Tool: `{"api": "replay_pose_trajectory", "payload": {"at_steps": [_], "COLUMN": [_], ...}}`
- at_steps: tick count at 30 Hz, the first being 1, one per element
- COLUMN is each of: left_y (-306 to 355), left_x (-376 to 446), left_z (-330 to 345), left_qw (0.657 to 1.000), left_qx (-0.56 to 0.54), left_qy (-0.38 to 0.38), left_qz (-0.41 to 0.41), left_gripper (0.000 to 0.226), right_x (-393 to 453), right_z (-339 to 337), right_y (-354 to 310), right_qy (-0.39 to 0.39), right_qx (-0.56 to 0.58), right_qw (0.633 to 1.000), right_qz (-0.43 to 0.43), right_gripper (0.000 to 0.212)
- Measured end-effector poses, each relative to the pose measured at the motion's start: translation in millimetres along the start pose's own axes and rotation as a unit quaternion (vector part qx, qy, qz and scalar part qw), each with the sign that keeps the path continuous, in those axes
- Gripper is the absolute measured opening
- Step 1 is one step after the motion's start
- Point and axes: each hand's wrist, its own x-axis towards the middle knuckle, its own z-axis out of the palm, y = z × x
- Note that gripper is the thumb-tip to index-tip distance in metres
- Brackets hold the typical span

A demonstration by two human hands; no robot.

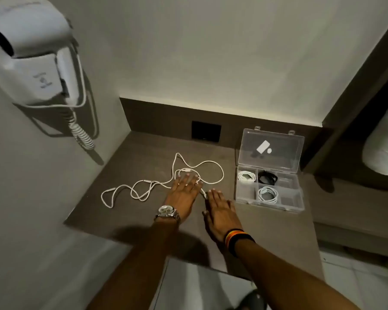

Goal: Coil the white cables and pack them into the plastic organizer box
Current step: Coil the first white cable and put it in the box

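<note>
A long white cable (143, 186) lies loose and tangled across the brown counter (126, 153). My left hand (184, 193), with a watch on its wrist, rests flat on the cable's right part, fingers spread. My right hand (220, 209), with a striped wristband, lies flat just right of it, fingertips by a white plug end. To the right, the clear plastic organizer box (244, 193) stands with its lid up. Inside are a coiled white cable (246, 176) at back left, another coiled white cable (268, 194) in the front middle, and a black item (267, 176).
A white wall-mounted hair dryer (31, 57) with a curly cord hangs on the left wall. A black socket plate (206, 131) sits in the counter's back panel. A white pillow (383, 144) lies at the far right. The counter's front edge is just below my wrists.
</note>
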Motion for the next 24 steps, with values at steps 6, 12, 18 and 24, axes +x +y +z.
{"api": "replay_pose_trajectory", "payload": {"at_steps": [6,12,18,24], "left_y": [-1,-5,-14,-42], "left_x": [37,60,80,66], "left_z": [1,-65,-177,-250], "left_qw": [0.999,0.97,0.824,0.814], "left_qx": [0.015,-0.191,-0.549,-0.544], "left_qy": [-0.014,0.146,0.109,0.181], "left_qz": [0.037,-0.025,-0.085,-0.094], "left_gripper": [0.033,0.016,0.013,0.057], "right_x": [6,13,51,52], "right_z": [22,-4,-92,-172], "right_y": [20,9,-26,-47], "right_qy": [-0.026,0.093,0.235,0.299], "right_qx": [-0.008,0.239,0.323,0.316], "right_qw": [0.999,0.963,0.917,0.898], "right_qz": [0.023,0.086,0.015,-0.072], "right_gripper": [0.064,0.063,0.058,0.013]}}
